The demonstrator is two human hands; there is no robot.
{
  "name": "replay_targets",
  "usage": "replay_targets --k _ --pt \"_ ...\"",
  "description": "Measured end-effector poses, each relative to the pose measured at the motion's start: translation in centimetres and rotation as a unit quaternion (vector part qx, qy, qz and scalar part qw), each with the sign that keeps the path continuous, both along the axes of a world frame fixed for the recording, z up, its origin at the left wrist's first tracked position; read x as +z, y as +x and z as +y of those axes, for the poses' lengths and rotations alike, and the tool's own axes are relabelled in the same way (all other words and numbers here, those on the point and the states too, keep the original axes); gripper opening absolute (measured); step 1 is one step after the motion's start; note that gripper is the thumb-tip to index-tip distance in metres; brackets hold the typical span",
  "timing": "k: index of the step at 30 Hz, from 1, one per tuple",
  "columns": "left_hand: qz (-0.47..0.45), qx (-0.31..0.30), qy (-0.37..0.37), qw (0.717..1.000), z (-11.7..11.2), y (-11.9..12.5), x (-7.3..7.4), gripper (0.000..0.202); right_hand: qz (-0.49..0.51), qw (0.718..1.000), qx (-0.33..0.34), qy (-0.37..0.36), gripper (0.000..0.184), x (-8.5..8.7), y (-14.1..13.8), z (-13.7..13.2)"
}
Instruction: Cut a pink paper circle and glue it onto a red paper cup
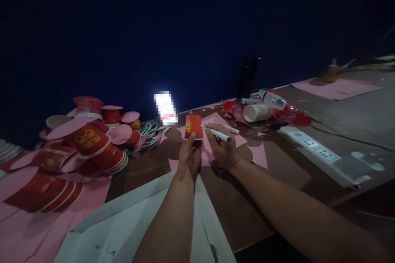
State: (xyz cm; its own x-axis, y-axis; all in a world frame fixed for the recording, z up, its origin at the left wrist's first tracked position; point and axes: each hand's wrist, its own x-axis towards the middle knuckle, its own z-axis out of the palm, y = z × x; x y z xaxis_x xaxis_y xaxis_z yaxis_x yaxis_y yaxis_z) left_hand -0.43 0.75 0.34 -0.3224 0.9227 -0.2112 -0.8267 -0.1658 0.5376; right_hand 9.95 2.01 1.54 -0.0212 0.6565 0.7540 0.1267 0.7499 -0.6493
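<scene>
My left hand (190,154) grips a red paper cup (194,125) with yellow lettering, thumb on its near edge. In my right hand (222,148) is a white marker (217,132) with a dark back end, its tip at the right side of the cup. Pink paper (210,157) lies beneath both hands. Just beyond my right fingers rests a second white pen-like stick (232,130), partly hidden. Pink scraps with curved cut edges (258,155) lie around the sheet.
Several red paper cups (89,141) with pink paper discs are piled at left. A lit phone-like screen (166,109) stands behind cables (150,133). White cups (257,112) lie in plastic wrapping at right, near a power strip (314,150). A white board (129,218) lies in front.
</scene>
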Motion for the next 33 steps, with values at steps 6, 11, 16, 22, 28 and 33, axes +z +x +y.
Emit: replay_targets --k 6,11,16,22,28,33 --pt "0.082 0.105 -0.054 0.990 -0.4 -1.9 1.1 0.021 -0.018 0.998 -0.053 0.033 0.023 -1.3 0.3 1.6" --pt "0.130 0.165 -0.020 0.978 -2.6 -6.0 2.6 0.017 -0.021 0.995 -0.095 0.006 0.024 -1.3 0.6 2.1" --pt "0.162 0.147 -0.079 0.973 -5.6 -10.1 2.2 0.011 -0.009 0.997 -0.049 -0.052 0.025 -1.7 0.3 2.2" --pt "0.152 0.097 -0.069 0.981 -6.6 -9.4 1.5 0.007 -0.056 0.994 0.004 -0.097 0.026 -1.4 0.3 1.8" --pt "0.307 0.084 -0.132 0.939 -5.9 -8.3 -0.3 0.037 -0.332 0.936 -0.048 -0.107 0.038 -1.6 -0.7 0.5" --pt "0.396 0.107 -0.143 0.901 -5.8 -9.0 -1.9 0.045 -0.473 0.876 -0.073 -0.060 0.044 -2.5 -1.9 0.1"
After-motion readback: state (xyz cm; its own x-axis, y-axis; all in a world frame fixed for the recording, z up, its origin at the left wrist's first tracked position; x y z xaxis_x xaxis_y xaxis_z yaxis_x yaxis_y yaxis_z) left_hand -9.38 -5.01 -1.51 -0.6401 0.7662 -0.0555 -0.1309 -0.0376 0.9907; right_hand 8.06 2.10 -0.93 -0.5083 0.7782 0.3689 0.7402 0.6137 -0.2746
